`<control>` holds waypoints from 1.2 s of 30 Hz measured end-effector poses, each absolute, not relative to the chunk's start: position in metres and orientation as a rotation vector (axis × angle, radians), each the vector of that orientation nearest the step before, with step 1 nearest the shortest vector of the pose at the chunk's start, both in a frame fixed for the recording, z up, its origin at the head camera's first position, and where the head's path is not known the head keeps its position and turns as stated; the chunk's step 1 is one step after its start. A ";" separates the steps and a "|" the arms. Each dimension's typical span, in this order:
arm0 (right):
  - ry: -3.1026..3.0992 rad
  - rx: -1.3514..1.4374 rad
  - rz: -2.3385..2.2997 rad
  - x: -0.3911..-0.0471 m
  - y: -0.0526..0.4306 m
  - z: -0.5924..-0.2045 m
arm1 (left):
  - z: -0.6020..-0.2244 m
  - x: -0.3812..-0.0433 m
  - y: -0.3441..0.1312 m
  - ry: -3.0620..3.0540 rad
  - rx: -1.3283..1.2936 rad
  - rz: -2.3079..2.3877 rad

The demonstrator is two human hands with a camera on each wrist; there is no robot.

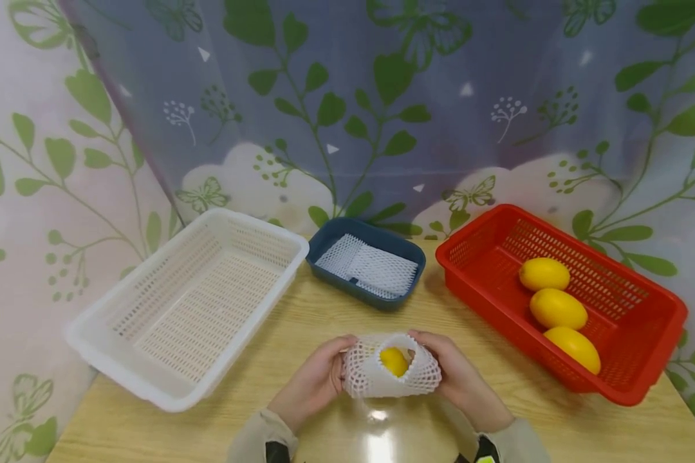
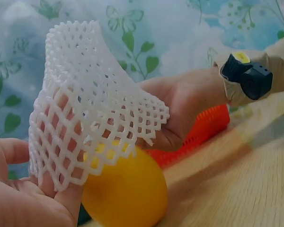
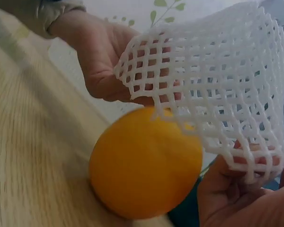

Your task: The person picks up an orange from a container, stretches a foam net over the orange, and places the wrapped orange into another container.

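My left hand [image 1: 315,379] pinches one end of a white foam net [image 1: 373,386], and my right hand [image 1: 454,370] pinches the other, so the mesh is stretched between them; in the wrist views some of my fingers show through it. From the head view the net's long axis runs from nine to three o'clock, its oval mouth turned up towards me. Through that mouth I see only a patch of yellow fruit [image 3: 142,165]. The wrist views show far more of it: a smooth round bulk resting on the wooden surface [image 1: 301,328], just below the net's jagged lower edge. Whether the two touch I cannot tell, nor which way this fruit's long axis lies. The left wrist view also shows the dark device [image 2: 255,80] at my right wrist, of which the head view gives only a scrap.

Outward from the net, a blue tray [image 1: 347,289] holding more foam nets [image 1: 388,267] stands near twelve o'clock. A white basket [image 1: 208,308] sits between nine and ten. Between two and three, a red basket [image 1: 486,305] holds three yellow fruits [image 1: 558,309] in a row from eleven to five, the nearest one's long axis pointing towards four.
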State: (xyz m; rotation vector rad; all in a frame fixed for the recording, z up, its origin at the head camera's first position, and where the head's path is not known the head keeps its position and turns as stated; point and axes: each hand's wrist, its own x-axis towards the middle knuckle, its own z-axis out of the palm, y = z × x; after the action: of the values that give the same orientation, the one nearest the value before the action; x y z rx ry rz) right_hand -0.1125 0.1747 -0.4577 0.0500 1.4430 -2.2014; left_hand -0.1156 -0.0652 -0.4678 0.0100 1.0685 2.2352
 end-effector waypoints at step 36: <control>2.377 0.291 -2.080 -0.120 0.145 -0.516 | -0.532 -0.117 -0.035 2.932 0.317 1.832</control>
State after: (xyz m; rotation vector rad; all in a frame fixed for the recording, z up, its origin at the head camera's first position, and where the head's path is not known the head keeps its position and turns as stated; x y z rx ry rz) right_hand -0.1198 0.1446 -0.5160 0.2908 2.3771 -2.0800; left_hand -0.1168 -0.0355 -0.5317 0.3169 2.9324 1.8317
